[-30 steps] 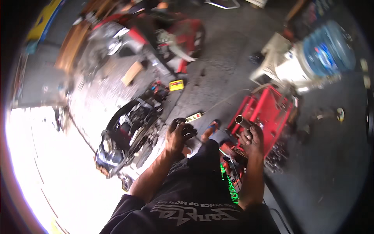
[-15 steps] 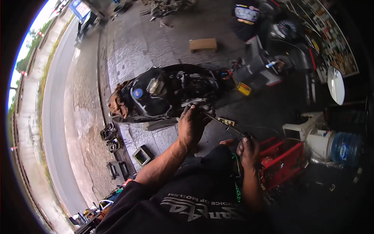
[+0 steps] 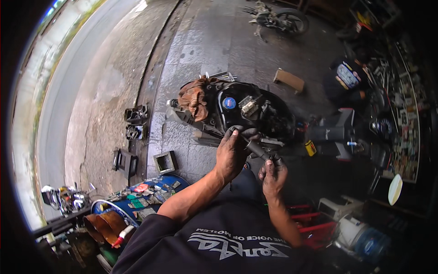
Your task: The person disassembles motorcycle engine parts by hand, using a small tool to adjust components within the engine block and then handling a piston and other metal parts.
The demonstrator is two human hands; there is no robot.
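Observation:
Between my two hands is a dark grey cylindrical part (image 3: 258, 149), tilted down toward the right. My left hand (image 3: 231, 154), its fingers blackened, is closed around the upper end, and what lies inside that grip is partly hidden. My right hand (image 3: 273, 177) pinches the lower end with thumb and fingers. Just beyond them stands a partly stripped motorcycle (image 3: 277, 112) with a black tank and a blue round cap (image 3: 229, 102). A brown crumpled cloth (image 3: 194, 101) covers its front, and a small pale metal part (image 3: 249, 107) rests on top.
A blue drum (image 3: 166, 182) with scraps on it stands at my left. Red metal equipment (image 3: 319, 230) and a water bottle (image 3: 372, 244) are at lower right. A cardboard box (image 3: 289, 81) lies beyond the motorcycle; a person (image 3: 344, 80) crouches near another motorcycle (image 3: 333, 132).
My right hand has come closer to my left. A thin rod stretched between them before; now a thicker dark cylinder shows there. The view has swung left, bringing the blue drum into sight.

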